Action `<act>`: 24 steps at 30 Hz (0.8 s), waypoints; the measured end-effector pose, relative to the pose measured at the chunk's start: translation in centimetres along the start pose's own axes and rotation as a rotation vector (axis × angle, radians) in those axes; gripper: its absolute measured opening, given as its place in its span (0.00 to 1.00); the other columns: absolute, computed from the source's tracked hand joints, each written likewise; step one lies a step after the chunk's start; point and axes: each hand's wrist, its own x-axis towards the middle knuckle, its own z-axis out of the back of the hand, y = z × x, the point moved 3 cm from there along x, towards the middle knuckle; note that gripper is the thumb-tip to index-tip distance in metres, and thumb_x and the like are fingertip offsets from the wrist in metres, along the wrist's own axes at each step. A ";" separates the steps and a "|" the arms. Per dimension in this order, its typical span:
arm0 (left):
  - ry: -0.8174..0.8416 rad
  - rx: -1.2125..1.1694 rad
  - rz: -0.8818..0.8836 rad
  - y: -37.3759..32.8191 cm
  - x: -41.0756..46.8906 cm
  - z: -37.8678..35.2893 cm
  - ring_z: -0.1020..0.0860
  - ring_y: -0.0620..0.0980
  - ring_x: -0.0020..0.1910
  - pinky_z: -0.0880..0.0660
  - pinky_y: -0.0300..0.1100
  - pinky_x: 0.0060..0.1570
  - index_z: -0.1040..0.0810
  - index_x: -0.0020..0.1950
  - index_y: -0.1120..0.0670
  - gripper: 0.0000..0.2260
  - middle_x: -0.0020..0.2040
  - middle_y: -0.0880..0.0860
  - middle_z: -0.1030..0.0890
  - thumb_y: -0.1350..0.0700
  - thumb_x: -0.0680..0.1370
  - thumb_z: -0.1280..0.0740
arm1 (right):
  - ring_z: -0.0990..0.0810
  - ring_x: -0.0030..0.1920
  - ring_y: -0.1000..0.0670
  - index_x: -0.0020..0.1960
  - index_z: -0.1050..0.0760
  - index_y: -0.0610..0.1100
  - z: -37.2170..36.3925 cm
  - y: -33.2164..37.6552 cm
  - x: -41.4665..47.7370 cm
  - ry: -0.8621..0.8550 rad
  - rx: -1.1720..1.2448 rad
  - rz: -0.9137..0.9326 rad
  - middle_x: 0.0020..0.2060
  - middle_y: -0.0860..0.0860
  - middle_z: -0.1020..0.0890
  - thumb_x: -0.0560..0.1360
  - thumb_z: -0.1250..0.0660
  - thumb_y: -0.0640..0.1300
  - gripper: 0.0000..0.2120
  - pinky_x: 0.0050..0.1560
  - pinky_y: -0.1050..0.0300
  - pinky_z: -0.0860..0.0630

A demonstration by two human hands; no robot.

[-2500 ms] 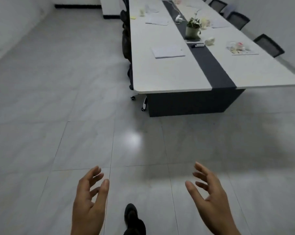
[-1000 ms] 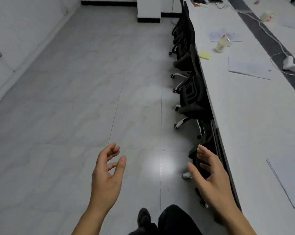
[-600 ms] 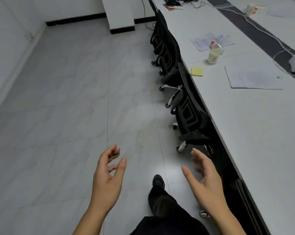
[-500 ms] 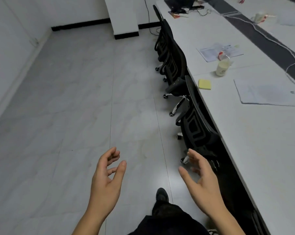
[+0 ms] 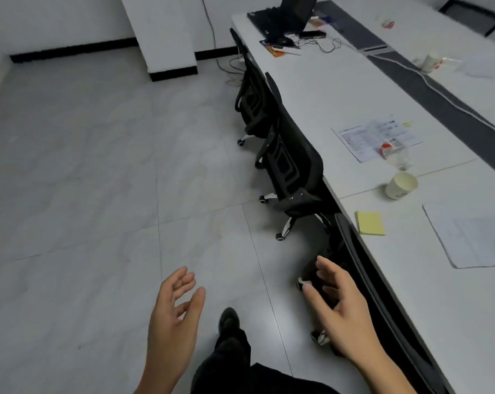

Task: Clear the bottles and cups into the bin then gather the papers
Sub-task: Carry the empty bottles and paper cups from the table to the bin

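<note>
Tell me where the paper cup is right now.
The paper cup stands on the table's right side, between the plastic bottle and the yellow sticky pad.

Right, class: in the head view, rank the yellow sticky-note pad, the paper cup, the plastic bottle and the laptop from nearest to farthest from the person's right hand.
1. Yellow sticky-note pad, near the table edge, beyond the right hand.
2. Paper cup, farther along.
3. Plastic bottle, lying on printed sheets.
4. Laptop, at the table's far end.

Empty hands [image 5: 172,317]; cup [image 5: 401,185] on table [image 5: 340,89]
</note>
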 end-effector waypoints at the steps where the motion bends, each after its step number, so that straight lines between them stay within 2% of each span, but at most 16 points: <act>1: 0.043 0.004 -0.010 -1.3 3.3 -0.8 0.22 0.37 0.57 0.25 0.41 0.56 0.27 0.60 0.40 0.16 0.57 0.45 0.19 0.58 0.78 0.31 | 0.26 0.63 0.64 0.71 0.29 0.55 0.2 0.5 1.8 -0.045 0.000 -0.020 0.64 0.63 0.25 0.74 0.27 0.48 0.26 0.61 0.66 0.28; 4: 0.184 0.028 -0.066 -6.0 12.4 -4.2 0.21 0.37 0.57 0.25 0.43 0.57 0.25 0.62 0.44 0.15 0.57 0.44 0.19 0.57 0.78 0.31 | 0.26 0.63 0.64 0.70 0.29 0.55 1.5 2.3 6.5 -0.222 0.014 -0.069 0.64 0.63 0.24 0.74 0.27 0.46 0.26 0.58 0.70 0.28; 7: 0.347 0.112 -0.169 -10.5 19.4 -8.7 0.23 0.35 0.57 0.27 0.38 0.56 0.27 0.66 0.47 0.16 0.59 0.43 0.20 0.56 0.79 0.32 | 0.28 0.63 0.69 0.70 0.30 0.55 3.3 3.0 9.4 -0.391 0.048 -0.156 0.64 0.65 0.26 0.75 0.28 0.48 0.25 0.57 0.74 0.32; 12: 0.573 0.171 -0.278 -15.5 26.0 -19.0 0.23 0.36 0.59 0.28 0.39 0.57 0.28 0.66 0.44 0.16 0.59 0.42 0.21 0.55 0.79 0.33 | 0.28 0.64 0.66 0.71 0.30 0.55 5.5 1.9 12.5 -0.634 0.133 -0.283 0.64 0.64 0.25 0.76 0.29 0.49 0.25 0.58 0.69 0.31; 14: 0.671 0.204 -0.306 -15.9 26.8 -23.9 0.24 0.35 0.59 0.28 0.36 0.56 0.29 0.65 0.43 0.16 0.59 0.41 0.21 0.55 0.79 0.33 | 0.28 0.64 0.67 0.72 0.31 0.54 6.3 0.4 14.0 -0.703 0.165 -0.328 0.65 0.64 0.26 0.75 0.28 0.49 0.26 0.58 0.69 0.31; 18: 0.860 0.249 -0.295 -16.3 27.4 -32.2 0.24 0.34 0.59 0.27 0.27 0.49 0.29 0.67 0.46 0.17 0.61 0.43 0.22 0.56 0.79 0.32 | 0.28 0.64 0.66 0.71 0.32 0.56 8.0 -2.2 17.7 -0.774 0.223 -0.418 0.64 0.65 0.27 0.75 0.28 0.50 0.27 0.60 0.60 0.26; 21: 1.007 0.290 -0.332 -17.5 29.0 -37.0 0.25 0.37 0.63 0.26 0.30 0.52 0.30 0.69 0.47 0.20 0.63 0.44 0.23 0.56 0.78 0.32 | 0.26 0.63 0.63 0.71 0.32 0.56 9.6 -3.5 21.3 -0.826 0.262 -0.464 0.63 0.65 0.26 0.75 0.28 0.49 0.26 0.63 0.54 0.25; 24: 1.054 0.329 -0.390 -18.7 31.6 -41.6 0.25 0.37 0.63 0.27 0.27 0.52 0.30 0.70 0.49 0.21 0.64 0.44 0.24 0.58 0.79 0.32 | 0.26 0.63 0.63 0.72 0.32 0.55 11.6 -4.8 25.7 -0.806 0.237 -0.491 0.64 0.62 0.27 0.75 0.28 0.48 0.27 0.64 0.54 0.26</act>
